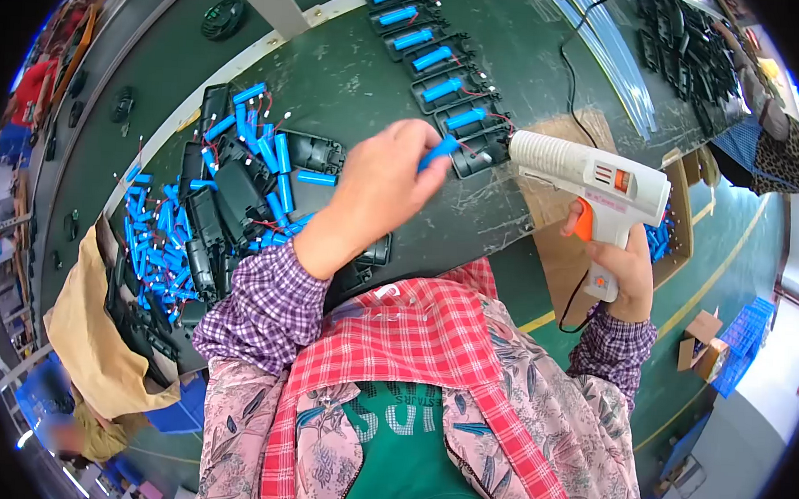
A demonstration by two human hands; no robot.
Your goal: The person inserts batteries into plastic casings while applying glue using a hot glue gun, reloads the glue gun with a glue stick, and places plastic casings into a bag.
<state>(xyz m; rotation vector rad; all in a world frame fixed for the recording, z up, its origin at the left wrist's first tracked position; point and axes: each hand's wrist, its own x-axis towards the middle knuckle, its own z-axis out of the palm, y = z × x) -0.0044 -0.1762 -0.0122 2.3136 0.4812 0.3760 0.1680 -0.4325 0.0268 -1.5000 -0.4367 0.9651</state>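
My left hand (380,183) pinches a blue cylindrical battery (440,150) between thumb and fingers. Just past it lies a black plastic housing (482,158), the nearest of a row on the table. My right hand (629,266) is wrapped round the handle of a white hot glue gun (567,164), a finger at its orange trigger (584,219). The gun's nozzle points left, close to that housing; whether they touch I cannot tell. Farther up the row, several housings each carry a blue battery (466,118) with thin red wires.
Left of my hand are loose batteries (154,246) and black housings (240,196) in a heap. Clear glue sticks (613,62) and more black parts (685,57) lie at the back right. Cardboard (556,194) is under the gun. A black cord (571,87) crosses the dark table.
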